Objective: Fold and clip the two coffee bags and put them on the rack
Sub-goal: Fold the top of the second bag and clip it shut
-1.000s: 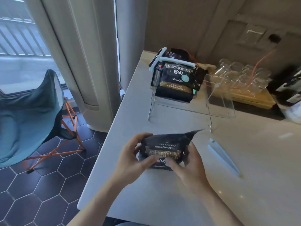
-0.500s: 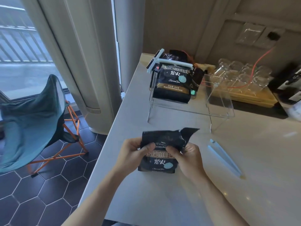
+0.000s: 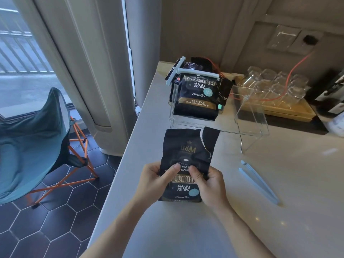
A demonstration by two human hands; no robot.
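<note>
- Unclipped coffee bag [image 3: 188, 157] lies flat on the worktop [image 3: 279, 211], face up, long axis running away from the person; torn open top points toward the rack [image 3: 249, 125], base toward the person.
- Top edge ragged, a torn flap at the far right corner.
- Print reads "B&M", a script word partly covered by thumbs, "MOUN…", Chinese characters, "Charcoal fire", plus a pale blue round sticker.
- Left hand [image 3: 154, 183] grips the bag's left edge, thumb pressed on the front, fingers curled under.
- Right hand [image 3: 208, 187] grips the right edge the same way, thumb on the front; thumbs nearly touch mid-bag.
- Both forearms come in from the bottom of the view, converging on the bag.
- Second coffee bag [image 3: 197, 97] stands upright on the clear rack, top folded and held by a white clip [image 3: 197, 72]; reads "Charcoal fire", "454", "BLUE MOUNTAIN FOOD".
- Loose pale blue clip [image 3: 258, 181] lies on the worktop right of the hands, apart from the bag, angled diagonally.
- Glass jars [image 3: 275, 84] on a wooden tray behind the rack; teal folding chair [image 3: 33, 138] on the floor at left.
</note>
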